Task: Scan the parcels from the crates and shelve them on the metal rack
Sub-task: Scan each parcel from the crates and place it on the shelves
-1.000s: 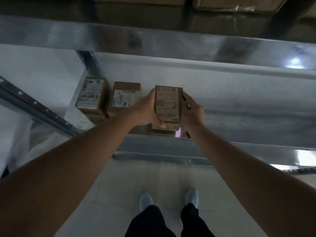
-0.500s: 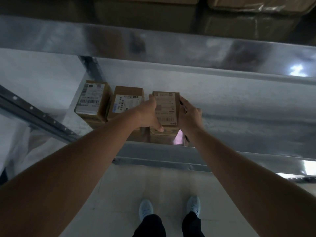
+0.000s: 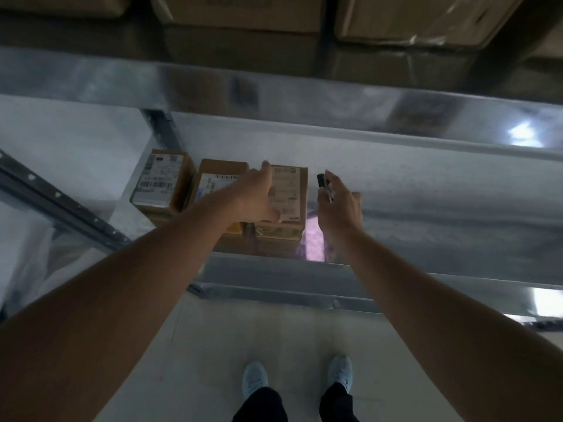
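Our left hand (image 3: 254,199) is lying flat and loose against the left side of the parcel (image 3: 288,197), fingers stretched along its top edge, touching but not clasping it. Our right hand (image 3: 338,205) is hanging just beside the parcel's right side, apart from it, its fingers curling around a small dark object (image 3: 324,185) (too blurred for us to name). The parcel is showing a brown cardboard body with a pale printed label, its text unreadable. It is sitting on the metal rack (image 3: 426,202), last in a row after two other labelled boxes (image 3: 161,181); our left forearm is covering most of the middle one.
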Demonstrator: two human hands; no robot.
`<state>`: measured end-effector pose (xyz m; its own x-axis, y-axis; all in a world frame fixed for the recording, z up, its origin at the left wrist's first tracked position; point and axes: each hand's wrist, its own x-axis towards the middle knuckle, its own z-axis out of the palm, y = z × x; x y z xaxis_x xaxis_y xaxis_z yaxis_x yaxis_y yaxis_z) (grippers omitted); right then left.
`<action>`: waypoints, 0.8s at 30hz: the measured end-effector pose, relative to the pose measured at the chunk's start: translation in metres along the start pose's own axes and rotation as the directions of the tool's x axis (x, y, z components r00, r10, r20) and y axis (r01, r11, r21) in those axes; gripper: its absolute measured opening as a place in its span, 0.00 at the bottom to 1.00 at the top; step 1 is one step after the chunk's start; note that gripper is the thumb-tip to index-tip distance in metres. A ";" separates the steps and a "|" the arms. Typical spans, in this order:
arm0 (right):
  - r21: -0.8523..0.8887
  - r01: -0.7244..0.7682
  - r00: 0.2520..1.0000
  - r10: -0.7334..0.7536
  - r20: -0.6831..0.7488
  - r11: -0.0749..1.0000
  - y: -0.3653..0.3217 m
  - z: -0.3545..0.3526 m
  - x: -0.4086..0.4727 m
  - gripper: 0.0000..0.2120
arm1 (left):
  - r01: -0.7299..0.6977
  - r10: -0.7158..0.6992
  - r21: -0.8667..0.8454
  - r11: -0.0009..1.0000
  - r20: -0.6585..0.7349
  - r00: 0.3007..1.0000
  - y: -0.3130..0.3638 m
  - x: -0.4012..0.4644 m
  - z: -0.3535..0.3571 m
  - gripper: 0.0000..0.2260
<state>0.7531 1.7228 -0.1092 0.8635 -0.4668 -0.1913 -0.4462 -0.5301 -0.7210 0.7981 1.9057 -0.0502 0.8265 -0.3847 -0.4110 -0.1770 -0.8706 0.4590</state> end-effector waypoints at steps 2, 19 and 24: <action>-0.011 0.027 1.000 -0.027 -0.012 1.000 -0.003 -0.017 -0.011 0.21 | -0.068 0.075 0.087 0.994 -0.079 0.994 0.009 -0.009 -0.003 0.47; -0.430 0.119 0.975 -0.187 -0.119 0.895 0.037 -0.213 -0.131 0.22 | -0.356 0.422 0.477 0.803 -0.035 0.906 0.173 -0.098 0.005 0.33; -0.486 0.117 0.963 -0.219 -0.158 0.866 0.080 -0.300 -0.177 0.22 | -0.404 0.502 0.496 0.768 -0.077 0.861 0.262 -0.138 0.037 0.31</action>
<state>0.4942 1.5511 0.0669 0.8919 -0.4451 0.0795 -0.3994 -0.8580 -0.3230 0.6182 1.7191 0.0981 0.6642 -0.7450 -0.0622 -0.7350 -0.6660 0.1277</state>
